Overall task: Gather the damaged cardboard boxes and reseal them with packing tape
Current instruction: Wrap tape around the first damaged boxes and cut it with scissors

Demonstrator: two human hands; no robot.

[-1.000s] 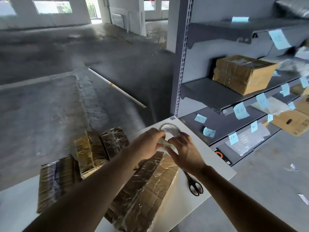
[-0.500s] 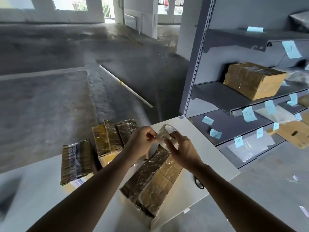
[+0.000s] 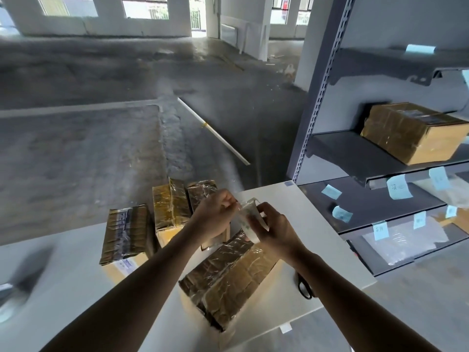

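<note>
Concrete warehouse floor lies beyond a white table (image 3: 304,219), and grey shelving (image 3: 355,153) stands off its right edge with one shelf box (image 3: 411,130) on it. Four cardboard boxes are gathered on the table: the nearest box (image 3: 228,283) at front centre, the left box (image 3: 127,232) toward the left edge, and two far boxes (image 3: 172,204) side by side at the far edge. All carry wrinkled clear wrap on top. The scissors (image 3: 304,288) lie near the right edge, partly hidden by your right forearm.

You hold the tape roll (image 3: 250,222) between both hands, above the far end of the nearest box. Your right hand (image 3: 276,229) has its fingers curled round the roll. On your left hand (image 3: 215,219) the fingers are curled in, with thumb and forefinger pinching at the roll's rim.

A second ago the roll faced you as an open ring, cupped from both sides. It is now turned edge-on, and your left hand has gone from cupping to pinching. I judge that you are picking for the free end. Blur prevents confirming whether any strip is lifted. The boxes have not shifted relative to one another.

Gathering looks complete, while resealing the nearest box has not begun. Clear tape tends to split when lifted, so peel the end squarely.
</note>
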